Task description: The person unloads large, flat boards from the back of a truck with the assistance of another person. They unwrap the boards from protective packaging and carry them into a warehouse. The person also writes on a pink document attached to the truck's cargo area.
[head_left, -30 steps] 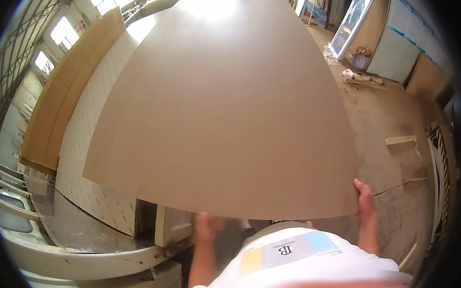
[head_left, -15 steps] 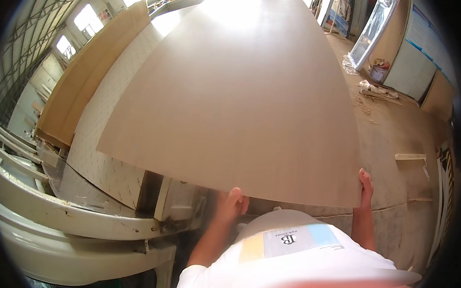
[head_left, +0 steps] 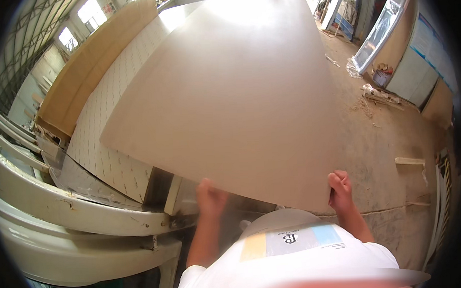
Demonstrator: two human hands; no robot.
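A large, flat brown sheet [head_left: 229, 118] slopes away in front of me, its far end washed out by glare. My left hand [head_left: 211, 197] is closed on its near edge, thumb on top; the hand is slightly blurred. At the near right corner my right hand [head_left: 340, 188] grips the sheet's side edge with bent fingers. Under and left of it lies a white sheet [head_left: 113, 118] covered with rows of small dark marks. Where the brown sheet rests underneath is hidden.
At left is an off-white vehicle with a metal side rail [head_left: 89, 214]. A long brown board [head_left: 96, 62] stands along the far left side. On the floor at right lie a wood strip [head_left: 410, 161] and scraps [head_left: 380, 95]. A film-wrapped frame [head_left: 382, 29] leans beyond them.
The sheet's near right corner has shifted left, and both my hands have moved left with it. The right hand now shows more of its bent fingers above the edge.
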